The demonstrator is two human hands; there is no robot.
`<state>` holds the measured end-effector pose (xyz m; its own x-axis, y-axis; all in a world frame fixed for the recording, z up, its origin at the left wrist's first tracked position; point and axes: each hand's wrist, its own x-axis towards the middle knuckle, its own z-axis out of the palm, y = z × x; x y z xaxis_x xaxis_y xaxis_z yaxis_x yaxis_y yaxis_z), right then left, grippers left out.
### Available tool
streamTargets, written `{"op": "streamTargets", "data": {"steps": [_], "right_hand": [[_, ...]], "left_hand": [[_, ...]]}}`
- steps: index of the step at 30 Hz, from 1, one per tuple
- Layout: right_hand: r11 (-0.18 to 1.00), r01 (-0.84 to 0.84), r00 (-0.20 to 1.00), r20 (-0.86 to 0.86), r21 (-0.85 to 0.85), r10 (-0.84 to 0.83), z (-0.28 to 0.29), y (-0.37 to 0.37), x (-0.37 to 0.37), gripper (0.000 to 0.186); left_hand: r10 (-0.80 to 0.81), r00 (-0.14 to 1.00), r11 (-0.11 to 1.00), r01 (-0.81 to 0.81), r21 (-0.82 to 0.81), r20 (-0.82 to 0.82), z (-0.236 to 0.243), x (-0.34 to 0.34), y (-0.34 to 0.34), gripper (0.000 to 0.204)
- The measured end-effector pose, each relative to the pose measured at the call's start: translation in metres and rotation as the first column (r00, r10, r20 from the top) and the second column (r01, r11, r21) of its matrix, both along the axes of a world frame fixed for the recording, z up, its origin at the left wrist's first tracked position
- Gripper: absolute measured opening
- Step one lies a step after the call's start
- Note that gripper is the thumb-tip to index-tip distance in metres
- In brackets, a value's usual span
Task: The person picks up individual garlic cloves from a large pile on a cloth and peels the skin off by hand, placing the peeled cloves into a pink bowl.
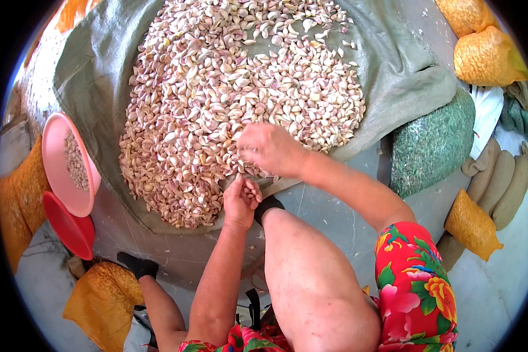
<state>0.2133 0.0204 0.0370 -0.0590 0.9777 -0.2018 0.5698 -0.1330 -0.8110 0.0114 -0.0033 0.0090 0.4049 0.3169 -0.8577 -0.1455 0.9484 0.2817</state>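
Note:
A broad heap of loose garlic cloves (217, 111), white with purple tinges, lies on a grey-green woven sheet (393, 100). My left hand (240, 200) is at the near edge of the heap, its fingers curled in with thumb and forefinger pressed together. What they hold, if anything, is too small to make out. My right hand (273, 149) hovers just beyond it, over the cloves. Its fingers bend downward and are smeared by motion, so their grip does not show.
On the left, a pink basin (94, 170) with some cloves in it leans over a red basin (70, 232). Orange mesh sacks (105, 299) lie around the rim of the view. A full green mesh sack (431, 146) stands right of the sheet. My bare knee rises between my arms.

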Motion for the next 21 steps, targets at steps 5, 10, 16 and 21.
{"op": "streamTargets", "data": {"steps": [5,10,16,21], "right_hand": [[0.967,0.102,0.901,0.39,0.235,-0.19,-0.037,0.046,0.029,0.028],[0.95,0.272,0.774,0.552,0.151,-0.31,-0.059,0.072,0.02,0.057],[0.993,0.053,0.927,0.365,0.107,-0.089,-0.066,0.048,-0.004,0.059],[0.964,-0.052,0.973,0.229,0.261,-0.009,-0.045,0.013,0.018,0.033]], "left_hand": [[-0.024,0.995,0.994,0.034,0.104,-0.093,0.002,0.006,-0.001,0.045],[-0.119,0.977,0.96,0.159,0.232,-0.18,0.003,0.011,-0.004,0.049],[-0.157,0.969,0.941,0.206,0.269,-0.193,0.001,0.011,-0.003,0.05],[-0.19,0.961,0.918,0.247,0.309,-0.203,0.0,0.012,-0.007,0.05]]}}
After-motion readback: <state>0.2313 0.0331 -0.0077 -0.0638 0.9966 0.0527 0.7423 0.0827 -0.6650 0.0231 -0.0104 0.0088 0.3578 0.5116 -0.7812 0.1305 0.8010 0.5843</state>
